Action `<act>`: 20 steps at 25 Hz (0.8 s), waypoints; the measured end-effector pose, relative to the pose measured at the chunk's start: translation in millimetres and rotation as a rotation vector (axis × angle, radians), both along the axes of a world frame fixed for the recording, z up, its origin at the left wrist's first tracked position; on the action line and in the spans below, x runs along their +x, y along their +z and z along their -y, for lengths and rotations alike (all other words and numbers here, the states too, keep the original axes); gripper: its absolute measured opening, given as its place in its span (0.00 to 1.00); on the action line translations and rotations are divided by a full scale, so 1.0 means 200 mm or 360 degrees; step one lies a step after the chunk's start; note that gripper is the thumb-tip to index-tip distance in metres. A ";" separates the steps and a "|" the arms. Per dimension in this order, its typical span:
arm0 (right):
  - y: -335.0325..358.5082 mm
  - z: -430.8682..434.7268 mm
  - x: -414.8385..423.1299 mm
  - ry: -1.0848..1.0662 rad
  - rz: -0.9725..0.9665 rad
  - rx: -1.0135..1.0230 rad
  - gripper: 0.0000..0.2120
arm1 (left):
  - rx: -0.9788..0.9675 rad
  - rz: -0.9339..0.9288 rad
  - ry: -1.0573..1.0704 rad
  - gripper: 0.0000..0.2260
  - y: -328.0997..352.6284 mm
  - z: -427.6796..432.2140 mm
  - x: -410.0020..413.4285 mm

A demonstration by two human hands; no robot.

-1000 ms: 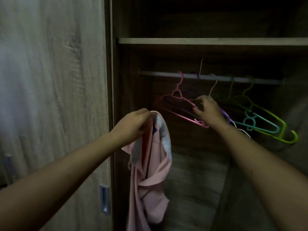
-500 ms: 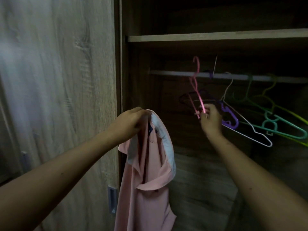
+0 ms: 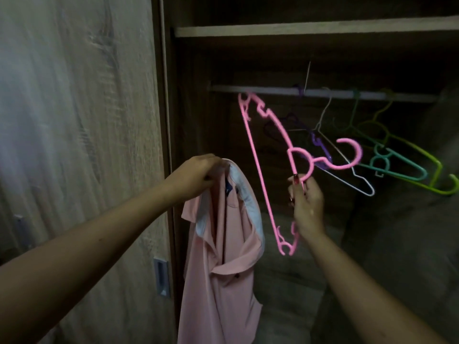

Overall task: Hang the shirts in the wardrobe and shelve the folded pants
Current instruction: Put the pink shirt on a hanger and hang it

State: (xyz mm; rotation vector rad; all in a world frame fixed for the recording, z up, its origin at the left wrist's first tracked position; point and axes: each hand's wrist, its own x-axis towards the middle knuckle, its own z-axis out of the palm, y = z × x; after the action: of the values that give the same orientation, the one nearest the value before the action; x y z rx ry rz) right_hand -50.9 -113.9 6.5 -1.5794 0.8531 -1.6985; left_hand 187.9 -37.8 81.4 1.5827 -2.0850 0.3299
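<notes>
I am viewing an open wardrobe [image 3: 273, 70], and every position below is given relative to its hanging rail [image 3: 323, 92]. The wardrobe's sliding door [image 3: 82, 120] is standing to the left of the rail, with a recessed handle [image 3: 161, 279] set low near its edge. A wooden shelf [image 3: 310, 28] is running across above the rail.

I am seeing the pink shirt [image 3: 218, 264] hanging below and to the left of the rail, clear of it. The left hand [image 3: 196, 176] is gripping the shirt at its collar, fingers closed on the fabric, and the garment is draping straight down from that grip. A pale lining is showing inside the collar.

The pink hanger [image 3: 273, 170] is off the rail and sitting just below its left end, turned on edge so that its long bar is running steeply downward and its hook is pointing right. The right hand [image 3: 306, 204] is holding this hanger below the rail, with the fingers pinched on the loop at the neck of the hanger.

Further right, four hangers are resting on the rail: a purple hanger [image 3: 320, 147], a white wire hanger [image 3: 357, 181], a teal hanger [image 3: 397, 167] and a yellow-green hanger [image 3: 437, 170], all swung out toward the right.

The wardrobe interior below the rail is dim; I cannot tell what is in it.
</notes>
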 end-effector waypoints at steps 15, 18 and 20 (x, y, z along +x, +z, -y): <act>-0.15 -0.20 -0.01 0.0444 -0.0689 0.0148 0.11 | 0.0485 -0.0962 -0.0455 0.15 0.28 -0.38 0.12; -0.19 -0.14 -0.13 0.0273 -0.1093 0.0089 0.10 | 0.0475 -0.0478 -0.0304 0.16 0.25 -0.35 0.20; -0.21 -0.10 -0.19 0.0173 -0.1366 -0.0032 0.10 | 0.0485 -0.0215 -0.0189 0.16 0.18 -0.31 0.25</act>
State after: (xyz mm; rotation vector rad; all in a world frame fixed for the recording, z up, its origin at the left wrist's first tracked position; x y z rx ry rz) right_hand -88.5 -93.1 -36.5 -2.3541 1.1087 -0.9098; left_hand 237.3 24.1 116.7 1.5875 -2.1885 -0.1401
